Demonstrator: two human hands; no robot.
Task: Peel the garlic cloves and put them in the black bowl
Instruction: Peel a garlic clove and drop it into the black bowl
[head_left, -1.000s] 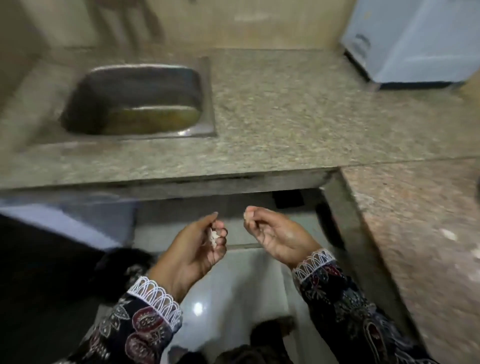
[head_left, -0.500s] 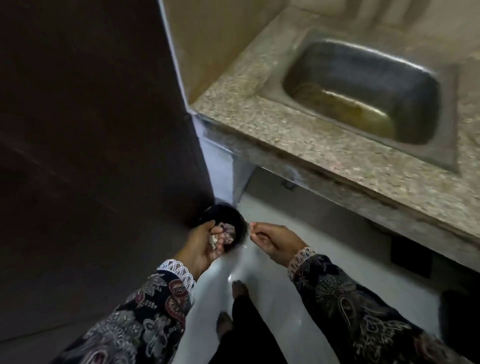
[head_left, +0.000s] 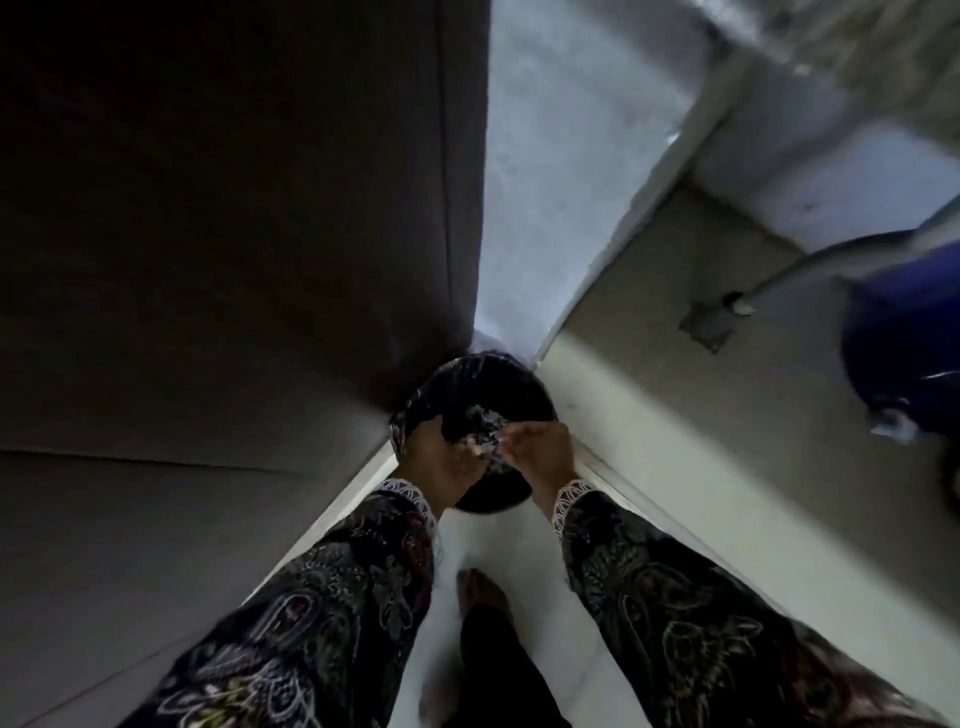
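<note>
Since half a second ago, our view has swung down and both hands have come over the black bowl (head_left: 475, 387), which then sat small beyond the left hand and now fills the middle of the frame. It stands on the floor in the corner, against the dark panel (head_left: 234, 208) that fills the left of the frame.

Our left hand (head_left: 434, 460) hangs over the bowl's lower left rim with fingers curled, and pale bits that look like garlic (head_left: 471, 441) show at its fingertips. Blur keeps us from saying whether that grip pinches a clove or only skin. Our right hand (head_left: 543, 454) comes in from the right with its fingertips drawn together over the bowl; we cannot tell if they hold anything. Pale flecks lie inside the bowl, too smeared to name as cloves or peel.

We judge a clove to be light, firm and small, slick once bared, with papery skin that tears easily. The best hold would be a fingertip pinch across its thick middle, leaving the ends free for stripping.

Patterned sleeves (head_left: 332, 613) run down to the lower corners, a bare foot (head_left: 480, 590) stands on the white floor (head_left: 649, 467), and a blue container (head_left: 909, 338) sits at the right edge under the counter (head_left: 883, 52).
</note>
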